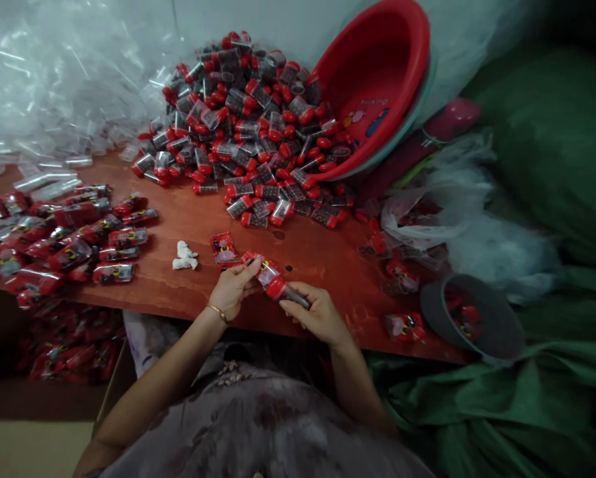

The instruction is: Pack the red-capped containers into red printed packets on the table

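Above the table's front edge, my left hand (pixel 232 287) pinches a red printed plastic sleeve (pixel 267 271) between thumb and fingers. My right hand (pixel 322 317) is closed around a small clear tube (pixel 297 297) with dark contents. The tube's red cap (pixel 276 287) points up and left and meets the sleeve's near end; I cannot tell how far inside it is. Just beyond my left hand lies another red printed sleeve (pixel 223 247), flat on the table. A crumpled white scrap (pixel 185 256) sits to its left.
A big heap of red-capped tubes (pixel 238 126) spills from a tilted red basin (pixel 412 60) at the back. Sleeved tubes (pixel 74 232) cover the left side, with clear plastic (pixel 69 73) behind. On the right stand a grey bucket (pixel 435 309) and plastic bags (pixel 477 232). Below left is a box (pixel 44 401).
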Demonstrator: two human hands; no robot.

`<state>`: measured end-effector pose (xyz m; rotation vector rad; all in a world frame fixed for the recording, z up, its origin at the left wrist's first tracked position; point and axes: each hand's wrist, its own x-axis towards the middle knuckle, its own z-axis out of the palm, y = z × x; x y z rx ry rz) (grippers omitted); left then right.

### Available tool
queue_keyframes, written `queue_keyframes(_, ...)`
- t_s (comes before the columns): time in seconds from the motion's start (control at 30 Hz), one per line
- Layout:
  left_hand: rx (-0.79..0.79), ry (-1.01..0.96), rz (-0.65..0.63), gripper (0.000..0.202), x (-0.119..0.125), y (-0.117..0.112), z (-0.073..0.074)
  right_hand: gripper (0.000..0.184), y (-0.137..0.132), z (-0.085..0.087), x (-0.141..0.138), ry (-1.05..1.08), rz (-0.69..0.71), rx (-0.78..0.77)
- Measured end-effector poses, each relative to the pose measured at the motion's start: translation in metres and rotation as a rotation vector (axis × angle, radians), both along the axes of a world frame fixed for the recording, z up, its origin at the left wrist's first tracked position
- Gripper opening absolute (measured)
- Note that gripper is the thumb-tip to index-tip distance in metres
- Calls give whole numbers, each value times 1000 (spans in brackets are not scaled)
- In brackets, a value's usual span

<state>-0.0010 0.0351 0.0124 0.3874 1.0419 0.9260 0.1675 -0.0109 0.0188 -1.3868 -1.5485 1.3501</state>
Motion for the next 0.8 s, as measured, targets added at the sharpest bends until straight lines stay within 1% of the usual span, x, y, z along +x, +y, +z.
queue_keyframes(0.13, 55, 19, -6, 41, -3, 0, 2, 24, 7, -1, 1, 66, 21, -84)
queue_keyframes(0.2, 110, 60, -9, 41, -2, 0, 3, 26, 8, -1, 2, 97, 16, -112)
queue_keyframes(0.3, 203, 133, 2, 42, 0, -1, 1, 25, 7, 0, 0, 107, 45, -139)
queue_keyframes(0.4, 247, 188, 28, 41, 3, -2, -1, 23, 7, 0, -3, 35, 42, -85)
queue_keyframes(0.5, 251, 183, 39, 40, 4, -2, -2, 21, 7, -2, -4, -17, 1, -20)
queue_keyframes(0.67, 263, 150, 34, 38, 3, -2, -1, 21, 8, -4, -4, -28, -36, 52)
queue_keyframes(0.8, 279, 175, 16, 33, 7, -5, -4, 20, 9, -8, -6, 4, -31, 74)
